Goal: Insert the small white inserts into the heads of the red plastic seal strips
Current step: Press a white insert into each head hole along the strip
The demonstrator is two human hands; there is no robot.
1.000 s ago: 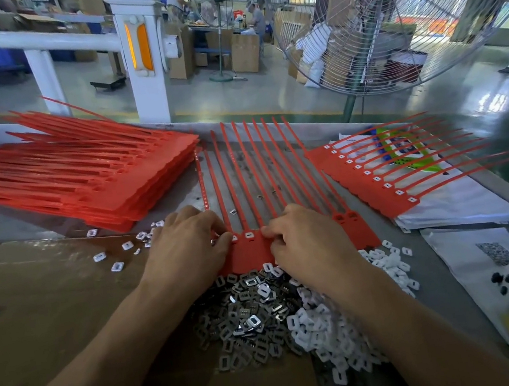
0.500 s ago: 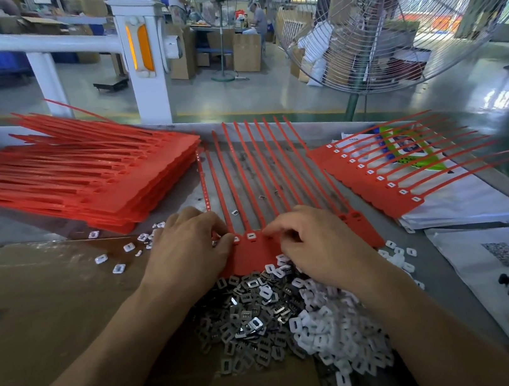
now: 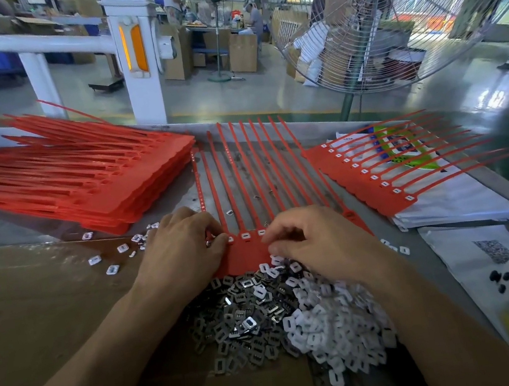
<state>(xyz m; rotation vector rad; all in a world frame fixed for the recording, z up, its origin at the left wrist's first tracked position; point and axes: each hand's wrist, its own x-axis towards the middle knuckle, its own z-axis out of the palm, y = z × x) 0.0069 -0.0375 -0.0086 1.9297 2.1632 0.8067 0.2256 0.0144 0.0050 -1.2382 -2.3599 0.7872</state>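
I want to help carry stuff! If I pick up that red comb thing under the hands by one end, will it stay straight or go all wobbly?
Probably wobbly. The red seal strip sheet has long thin tails, and those on the finished sheet already bend. It looks light, being thin plastic. Loose white inserts might drop out.

left hand [image 3: 183,253]: fingers curled on strip sheet [image 3: 249,253] head row
right hand [image 3: 316,243]: fingertips at heads, above inserts [image 3: 329,323]

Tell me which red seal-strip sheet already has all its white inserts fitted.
The finished sheet on the right, lying on the white bag: every head shows an insert.
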